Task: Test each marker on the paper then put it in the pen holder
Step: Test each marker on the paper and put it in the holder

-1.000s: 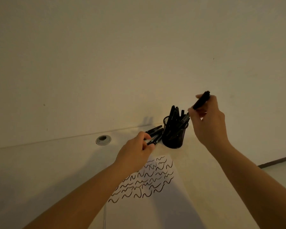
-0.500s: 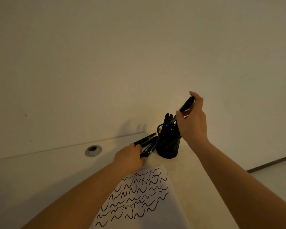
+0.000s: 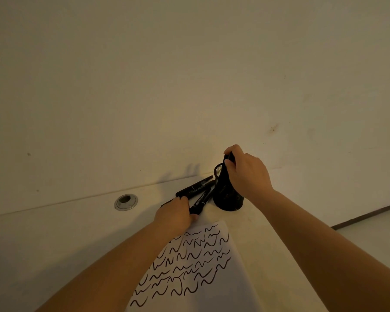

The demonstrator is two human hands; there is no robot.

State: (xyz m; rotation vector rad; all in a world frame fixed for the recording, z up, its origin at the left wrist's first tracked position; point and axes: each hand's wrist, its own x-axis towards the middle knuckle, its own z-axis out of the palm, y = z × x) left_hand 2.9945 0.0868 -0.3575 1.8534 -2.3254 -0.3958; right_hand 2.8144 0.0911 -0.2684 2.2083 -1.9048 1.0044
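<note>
Black and slim, a capped marker [image 3: 229,159] is pinched in the fingers of the right hand [image 3: 245,174] over the mouth of the round black wire-mesh pen holder [image 3: 227,194], its lower end down inside; what else the holder contains cannot be made out. The left hand [image 3: 175,216] curls around another black marker [image 3: 199,202] lying beside two more black markers [image 3: 195,186] on the pale desk [image 3: 43,239]. Nearby lie a white paper sheet covered in black squiggles [image 3: 196,264], a round metal cable grommet [image 3: 126,202], and a plain cream wall [image 3: 189,75] behind.

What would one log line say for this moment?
right hand: lowering marker into pen holder | left hand: grip on next marker | paper: squiggles
</note>
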